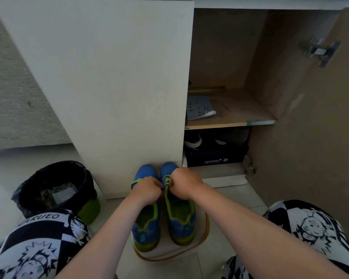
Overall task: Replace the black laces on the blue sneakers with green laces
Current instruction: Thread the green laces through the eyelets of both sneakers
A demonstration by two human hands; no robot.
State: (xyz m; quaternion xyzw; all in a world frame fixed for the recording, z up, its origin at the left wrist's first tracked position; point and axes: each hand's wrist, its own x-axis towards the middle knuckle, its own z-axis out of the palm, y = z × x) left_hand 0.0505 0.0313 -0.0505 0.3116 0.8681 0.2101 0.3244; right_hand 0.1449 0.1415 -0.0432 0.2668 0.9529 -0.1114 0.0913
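Nearly finished relacing.
Pinched bright green flat lace (167, 178) over blue mesh sneaker (180, 216) in curled left hand (147, 189) and curled right hand (184, 183); probably lacked only tying.

You're crouched in a home, at a shoe cabinet (101, 87): its open door (310, 137) bares a wooden shelf (242, 109) holding a booklet (199, 107), with stored shoes (192, 140) and an AOKANG shoebox (214, 158) beneath (dim down there), and a bag-lined waste bin (87, 178) stands beside you on the pale tiled floor (226, 200).
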